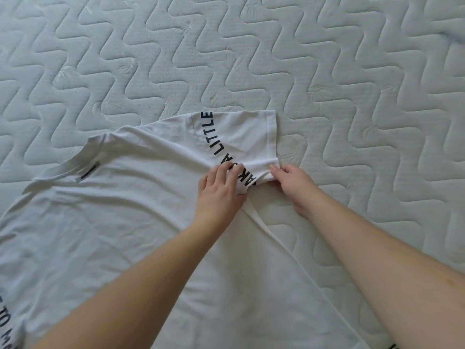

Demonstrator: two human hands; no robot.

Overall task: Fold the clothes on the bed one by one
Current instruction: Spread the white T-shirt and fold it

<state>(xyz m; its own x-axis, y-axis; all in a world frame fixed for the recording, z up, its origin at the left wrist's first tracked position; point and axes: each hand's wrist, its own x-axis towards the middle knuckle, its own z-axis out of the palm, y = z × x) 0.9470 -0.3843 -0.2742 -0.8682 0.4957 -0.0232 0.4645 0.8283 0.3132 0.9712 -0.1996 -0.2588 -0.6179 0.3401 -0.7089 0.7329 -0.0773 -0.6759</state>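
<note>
A white T-shirt (120, 222) lies spread on the quilted mattress (226, 59). At its sleeve (241, 137), the left hand (219, 190) presses the fabric with a pinching grip. The right hand (297, 187) pinches the sleeve's hem.

The white T-shirt (120, 222) ran out of the frame at the left and bottom edges, so its hem and far sleeve could not be seen. Black lettering (8, 326) at the lower left was cut by the edge and unreadable, and another dark scrap of print (392, 346) at the bottom right showed too little to tell. The printed line on the sleeve (219, 142) read "LITTLE" at the top, but its lower letters were hidden under the left hand (219, 190) and bunched cloth. The fingertips of the right hand (294, 182) were tucked behind the sleeve's edge. Both forearms left the frame at the bottom. The bed (226, 46) filled every edge, its borders unseen.
</note>
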